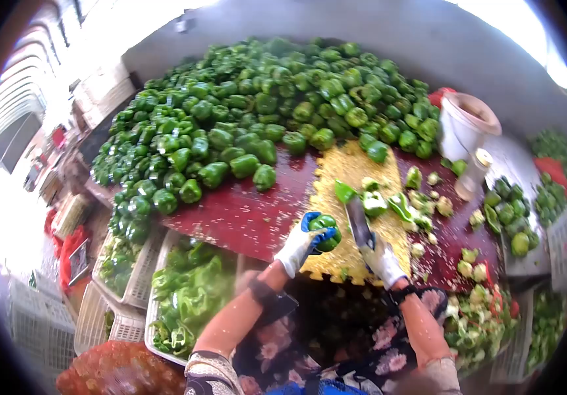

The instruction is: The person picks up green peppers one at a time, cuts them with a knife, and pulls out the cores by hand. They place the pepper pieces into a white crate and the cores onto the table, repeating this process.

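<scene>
My left hand (302,245), in a white and blue glove, is wrapped round a whole green pepper (325,233) over the near left part of the yellow mat (339,259). In my right hand (381,255), also gloved, is a knife (357,222), its broad blade pointing away from me. Cut pepper pieces (374,203) lie on the mat just beyond the blade. Several removed pepper cores (421,203) are scattered along the mat's right edge. My right palm and the knife's handle are mostly hidden by the glove.
A large heap of green peppers (264,99) covers the back of the red table (250,217). At the right stand a white bucket (462,128) and a bottle (474,174). Crates, one holding cut peppers (188,293), and a red net sack (125,368) are at lower left.
</scene>
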`<act>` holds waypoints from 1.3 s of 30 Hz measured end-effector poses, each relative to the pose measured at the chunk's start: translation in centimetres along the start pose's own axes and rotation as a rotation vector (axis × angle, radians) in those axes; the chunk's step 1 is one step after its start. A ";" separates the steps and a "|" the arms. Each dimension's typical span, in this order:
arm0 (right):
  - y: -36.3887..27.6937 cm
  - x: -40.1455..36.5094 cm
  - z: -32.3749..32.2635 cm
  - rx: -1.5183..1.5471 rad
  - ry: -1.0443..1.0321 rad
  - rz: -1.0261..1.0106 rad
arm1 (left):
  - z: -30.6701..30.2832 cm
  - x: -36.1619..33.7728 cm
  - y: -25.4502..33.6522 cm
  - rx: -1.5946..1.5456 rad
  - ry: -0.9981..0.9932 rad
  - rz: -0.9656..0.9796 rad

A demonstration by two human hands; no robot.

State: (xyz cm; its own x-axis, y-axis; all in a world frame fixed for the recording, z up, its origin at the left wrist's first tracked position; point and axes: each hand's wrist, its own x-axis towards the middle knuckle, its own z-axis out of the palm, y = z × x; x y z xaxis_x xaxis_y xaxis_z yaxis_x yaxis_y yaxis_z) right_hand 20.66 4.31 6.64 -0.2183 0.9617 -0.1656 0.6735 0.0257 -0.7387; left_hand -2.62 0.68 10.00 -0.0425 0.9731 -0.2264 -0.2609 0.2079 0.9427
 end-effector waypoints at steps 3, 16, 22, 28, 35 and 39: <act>-0.4 -1.4 -2.1 -0.103 0.047 0.027 | 1.6 1.2 -7.4 0.469 0.160 0.234; -5.8 -6.2 -3.1 -0.555 -0.013 -0.358 | 1.0 1.1 -9.3 0.681 0.526 0.547; -4.5 -4.7 -2.6 -0.597 -0.133 -0.511 | 0.0 1.9 -11.5 0.693 0.571 0.408; -2.8 -0.4 4.2 -0.490 -0.085 -0.476 | -1.9 3.1 -12.7 0.476 0.491 0.378; -3.3 0.7 5.1 -0.397 -0.051 -0.428 | -1.8 4.4 -10.7 0.690 0.628 0.560; -6.9 1.5 4.9 -0.559 -0.068 -0.452 | -2.8 5.3 -9.6 0.356 0.379 0.462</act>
State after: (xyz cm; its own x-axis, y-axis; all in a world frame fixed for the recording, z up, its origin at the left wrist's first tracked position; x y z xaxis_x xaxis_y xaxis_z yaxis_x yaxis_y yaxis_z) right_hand 12.20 4.22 8.32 -0.5922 0.8054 0.0234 0.7636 0.5703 -0.3028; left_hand -3.02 3.52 -0.93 -0.4235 0.8815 0.2086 0.1944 -0.1364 0.9714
